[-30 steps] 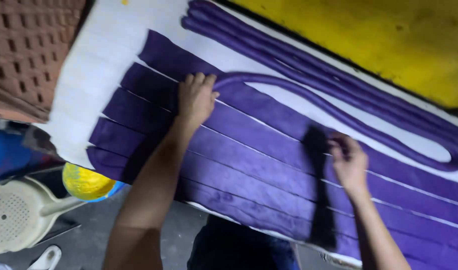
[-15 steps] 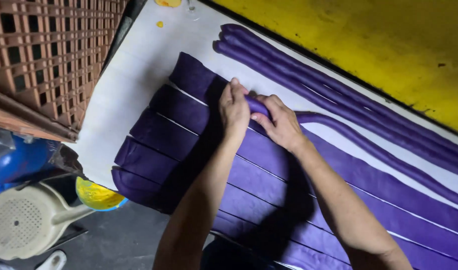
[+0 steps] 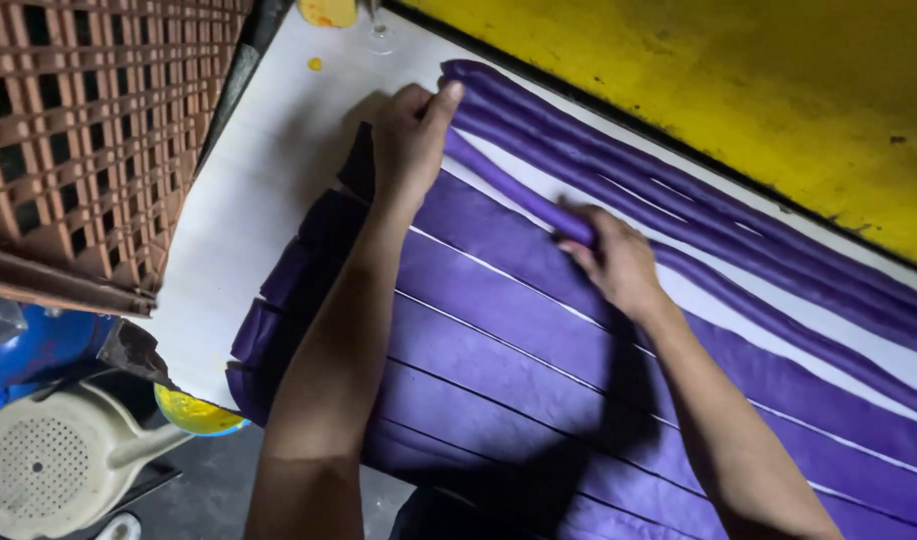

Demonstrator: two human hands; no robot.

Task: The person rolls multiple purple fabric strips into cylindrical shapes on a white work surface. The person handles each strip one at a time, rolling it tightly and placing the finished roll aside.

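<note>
Counted: two hands (image 3: 411,140) (image 3: 619,262); three rolled purple ropes (image 3: 619,165); about six flat purple strips (image 3: 509,330); one lattice crate (image 3: 79,130).

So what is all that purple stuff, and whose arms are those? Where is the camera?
The camera sits on a person's head and looks down, so the two bare arms are that person's own. There is no machine here.

The purple stuff looks like soft dough. It lies on a white table. Part of it is cut into wide flat strips lying side by side. Further back, against a yellow wall, lie long thin purple ropes.

The left hand touches the near end of one rope. The right hand presses on that same rope further along.

To the left are a brown lattice crate, a blue tub, a cream strainer scoop and a yellow bowl.
</note>
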